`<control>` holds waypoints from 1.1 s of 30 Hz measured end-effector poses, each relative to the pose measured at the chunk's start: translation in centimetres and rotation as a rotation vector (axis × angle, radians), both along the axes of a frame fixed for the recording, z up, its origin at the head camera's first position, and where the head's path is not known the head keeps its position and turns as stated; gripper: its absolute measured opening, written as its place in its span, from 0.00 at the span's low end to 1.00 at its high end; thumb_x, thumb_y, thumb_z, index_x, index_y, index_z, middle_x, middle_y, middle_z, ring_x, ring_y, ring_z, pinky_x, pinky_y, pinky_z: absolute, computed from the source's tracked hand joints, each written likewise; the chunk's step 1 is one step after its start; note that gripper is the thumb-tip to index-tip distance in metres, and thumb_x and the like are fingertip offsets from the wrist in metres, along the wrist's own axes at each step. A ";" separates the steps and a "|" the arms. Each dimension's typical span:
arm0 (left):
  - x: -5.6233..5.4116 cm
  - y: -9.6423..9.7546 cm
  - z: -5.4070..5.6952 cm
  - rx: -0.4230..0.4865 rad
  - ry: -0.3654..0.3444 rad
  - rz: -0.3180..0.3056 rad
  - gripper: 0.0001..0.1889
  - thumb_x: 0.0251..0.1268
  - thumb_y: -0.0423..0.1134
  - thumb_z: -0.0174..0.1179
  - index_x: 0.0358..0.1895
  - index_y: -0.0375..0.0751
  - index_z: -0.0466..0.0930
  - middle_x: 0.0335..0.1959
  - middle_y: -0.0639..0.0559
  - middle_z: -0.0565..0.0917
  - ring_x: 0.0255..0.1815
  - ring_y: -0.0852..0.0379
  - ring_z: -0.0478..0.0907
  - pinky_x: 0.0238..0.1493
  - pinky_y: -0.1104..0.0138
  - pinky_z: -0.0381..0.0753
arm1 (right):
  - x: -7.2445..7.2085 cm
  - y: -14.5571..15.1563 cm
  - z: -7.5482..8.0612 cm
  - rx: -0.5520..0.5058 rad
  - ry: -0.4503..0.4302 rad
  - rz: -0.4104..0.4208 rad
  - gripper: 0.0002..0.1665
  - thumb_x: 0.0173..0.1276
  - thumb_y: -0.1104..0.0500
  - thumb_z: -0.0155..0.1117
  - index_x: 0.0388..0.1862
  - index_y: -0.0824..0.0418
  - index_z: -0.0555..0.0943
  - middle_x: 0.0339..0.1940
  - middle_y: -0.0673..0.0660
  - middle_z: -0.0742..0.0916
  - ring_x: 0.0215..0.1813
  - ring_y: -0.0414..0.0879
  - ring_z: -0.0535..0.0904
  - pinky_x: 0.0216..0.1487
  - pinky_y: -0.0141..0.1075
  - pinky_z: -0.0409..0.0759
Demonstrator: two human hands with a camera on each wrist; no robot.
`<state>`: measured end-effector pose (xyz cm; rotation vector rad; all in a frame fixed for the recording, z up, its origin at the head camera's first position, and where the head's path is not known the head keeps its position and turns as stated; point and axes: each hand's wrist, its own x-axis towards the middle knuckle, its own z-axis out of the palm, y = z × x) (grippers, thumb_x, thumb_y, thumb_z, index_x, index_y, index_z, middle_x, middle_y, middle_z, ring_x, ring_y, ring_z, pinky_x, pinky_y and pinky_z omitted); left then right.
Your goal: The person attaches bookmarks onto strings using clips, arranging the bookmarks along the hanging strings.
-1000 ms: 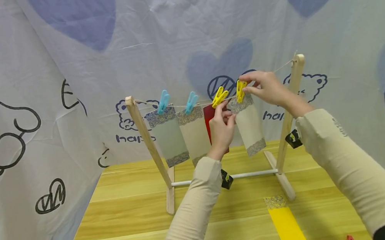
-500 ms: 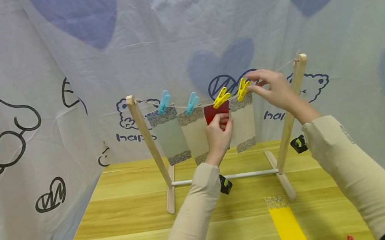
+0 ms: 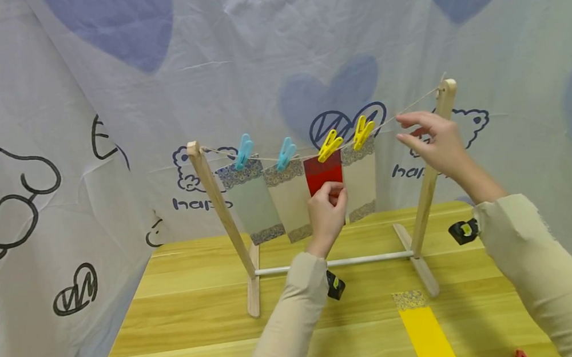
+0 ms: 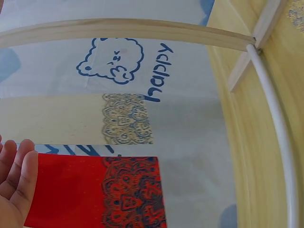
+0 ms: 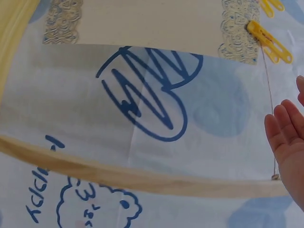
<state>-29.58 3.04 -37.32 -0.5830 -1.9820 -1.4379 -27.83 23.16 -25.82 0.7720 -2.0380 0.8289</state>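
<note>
A red card [image 3: 324, 170] hangs from the string by a yellow clothespin [image 3: 330, 145]. In front of it is my left hand [image 3: 327, 212], loosely bent and gripping nothing; in the left wrist view its fingers lie beside the red card's surface, and contact cannot be judged. Right of that, a cream card [image 3: 361, 180] with patterned ends hangs from a second yellow clothespin [image 3: 363, 132]. My right hand [image 3: 437, 140], thumb and fingers apart and holding nothing, is in the air between this clothespin and the right post.
Two blue clothespins [image 3: 244, 151] hold a pale green card [image 3: 254, 204] and another cream card [image 3: 290, 201] on the left. The string [image 3: 413, 103] runs between wooden posts [image 3: 221, 207]. On the table lie a yellow card [image 3: 427, 334] and a red object [image 3: 521, 356] at the front edge.
My right hand has let go of the right yellow clothespin and moved away to the right. My left hand has dropped lower, from beside the cream card to in front of the red card.
</note>
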 end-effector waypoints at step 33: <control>3.2 1.2 -9.4 -0.085 -0.223 -0.041 0.04 0.57 0.32 0.57 0.32 0.38 0.81 0.26 0.52 0.82 0.17 0.66 0.74 0.18 0.78 0.71 | 7.5 2.9 -10.5 -0.086 -0.210 -0.038 0.21 0.46 0.83 0.60 0.43 0.78 0.75 0.42 0.67 0.80 0.43 0.26 0.70 0.41 0.20 0.71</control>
